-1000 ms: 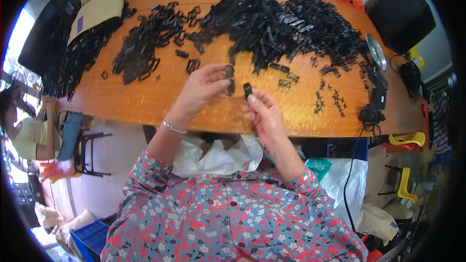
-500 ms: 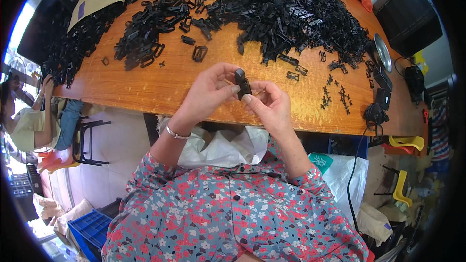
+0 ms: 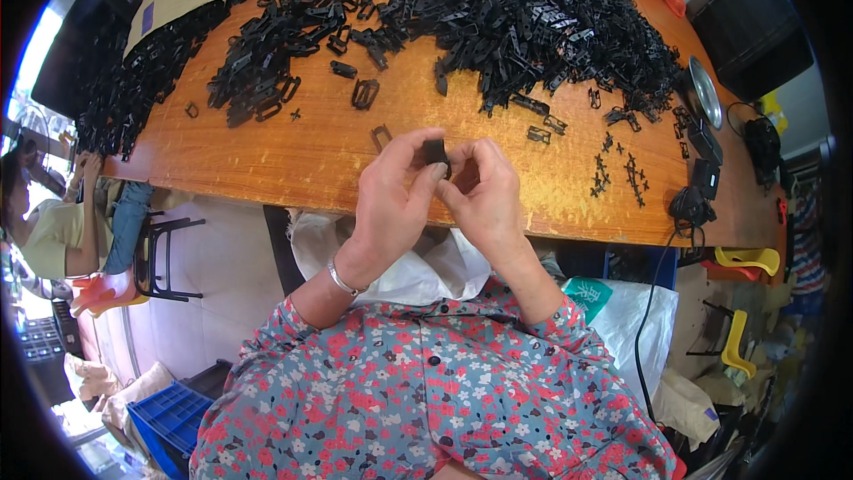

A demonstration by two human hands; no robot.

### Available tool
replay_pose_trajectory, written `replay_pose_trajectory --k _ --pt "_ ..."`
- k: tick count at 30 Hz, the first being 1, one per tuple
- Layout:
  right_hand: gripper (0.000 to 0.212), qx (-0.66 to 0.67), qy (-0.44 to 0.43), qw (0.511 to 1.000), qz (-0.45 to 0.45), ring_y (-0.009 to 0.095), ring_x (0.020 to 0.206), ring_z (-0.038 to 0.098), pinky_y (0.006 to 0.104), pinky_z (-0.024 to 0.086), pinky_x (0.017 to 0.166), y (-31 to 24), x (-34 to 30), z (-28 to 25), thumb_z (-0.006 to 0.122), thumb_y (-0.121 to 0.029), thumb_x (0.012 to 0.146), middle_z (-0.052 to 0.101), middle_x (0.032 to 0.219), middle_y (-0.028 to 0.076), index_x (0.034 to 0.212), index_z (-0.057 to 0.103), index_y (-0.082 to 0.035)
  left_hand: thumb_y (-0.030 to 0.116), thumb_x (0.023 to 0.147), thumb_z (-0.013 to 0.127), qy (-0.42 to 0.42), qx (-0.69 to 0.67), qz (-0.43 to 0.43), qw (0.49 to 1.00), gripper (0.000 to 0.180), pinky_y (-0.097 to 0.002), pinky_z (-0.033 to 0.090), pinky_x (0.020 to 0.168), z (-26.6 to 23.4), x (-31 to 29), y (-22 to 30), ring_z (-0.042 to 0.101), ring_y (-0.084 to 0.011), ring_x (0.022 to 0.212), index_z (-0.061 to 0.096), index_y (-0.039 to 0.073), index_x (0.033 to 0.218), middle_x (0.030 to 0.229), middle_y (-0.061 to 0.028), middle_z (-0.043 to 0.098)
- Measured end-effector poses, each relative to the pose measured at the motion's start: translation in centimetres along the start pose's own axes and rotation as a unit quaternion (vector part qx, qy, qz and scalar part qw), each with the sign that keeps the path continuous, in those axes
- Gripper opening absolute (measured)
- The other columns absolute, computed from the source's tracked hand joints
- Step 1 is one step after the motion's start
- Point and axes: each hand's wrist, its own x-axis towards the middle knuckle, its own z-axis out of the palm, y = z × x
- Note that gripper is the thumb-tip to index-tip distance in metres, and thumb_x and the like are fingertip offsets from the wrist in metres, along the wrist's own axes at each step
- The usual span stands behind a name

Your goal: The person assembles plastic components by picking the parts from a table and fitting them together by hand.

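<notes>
A small black plastic part [image 3: 435, 153] is pinched between the fingertips of both hands, just above the near edge of the orange wooden table [image 3: 293, 164]. My left hand [image 3: 395, 200] grips it from the left, with a thin bracelet on the wrist. My right hand [image 3: 484, 196] grips it from the right. Further back on the table a big heap of black plastic parts [image 3: 533, 27] lies in the middle, and a smaller heap [image 3: 267, 62] lies to its left. One loose black frame [image 3: 380, 136] rests just beyond my left thumb.
A white bag [image 3: 418, 271] hangs below the table edge. At the table's right end lie a round metal lid [image 3: 705, 91], black adapters [image 3: 702, 187] and small cross-shaped bits [image 3: 622, 173]. Another person [image 3: 53, 222] sits at far left. A blue crate [image 3: 169, 413] stands on the floor.
My two hands came together from slightly apart, joining on the black part, and drew back toward the table's near edge.
</notes>
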Motion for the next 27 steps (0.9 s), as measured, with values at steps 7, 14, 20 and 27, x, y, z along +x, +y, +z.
replay_pose_trajectory --k 7,14,20,27 --pt "0.042 0.108 0.008 0.991 0.073 0.019 0.085 0.069 0.0310 0.056 0.067 1.1 -1.1 1.6 0.083 -0.002 0.085 0.066 0.102 0.010 0.120 0.059 0.001 0.002 0.101 0.063 -0.018 -0.131 -0.055 0.990 0.030 -0.0291 0.052 0.094 -0.1 -0.6 -2.0 0.065 -0.0126 0.105 0.062 0.000 0.131 0.115 -0.0057 0.069" --pt "0.030 0.295 -0.172 0.923 0.179 0.011 0.084 0.068 0.0276 0.055 0.067 1.0 -2.8 1.2 0.064 -0.010 0.104 0.071 0.106 0.007 0.131 0.061 0.003 0.030 0.114 0.044 -0.050 -0.159 -0.092 0.982 0.042 -0.0377 0.044 0.109 -2.2 0.0 -2.4 0.052 -0.0193 0.134 0.057 0.000 0.141 0.138 -0.0125 0.062" --pt "0.020 0.253 -0.175 0.941 0.139 0.012 0.072 0.067 0.0279 0.055 0.066 -0.1 -3.8 1.9 0.067 -0.008 0.101 0.072 0.096 0.008 0.117 0.070 0.004 0.052 0.116 0.028 -0.200 -0.317 -0.191 0.907 0.068 -0.0357 0.050 0.105 -0.7 -0.2 -2.0 0.068 -0.0211 0.111 0.058 -0.001 0.144 0.121 -0.0153 0.073" --pt "0.020 0.135 -0.232 0.961 0.067 0.012 0.073 0.067 0.0272 0.054 0.067 -0.3 -3.5 2.2 0.068 -0.006 0.101 0.071 0.093 0.008 0.117 0.070 0.005 0.049 0.116 0.032 -0.058 -0.346 -0.206 0.913 0.063 -0.0312 0.055 0.090 -0.6 -2.0 -2.9 0.069 -0.0181 0.099 0.065 -0.003 0.127 0.105 -0.0148 0.072"
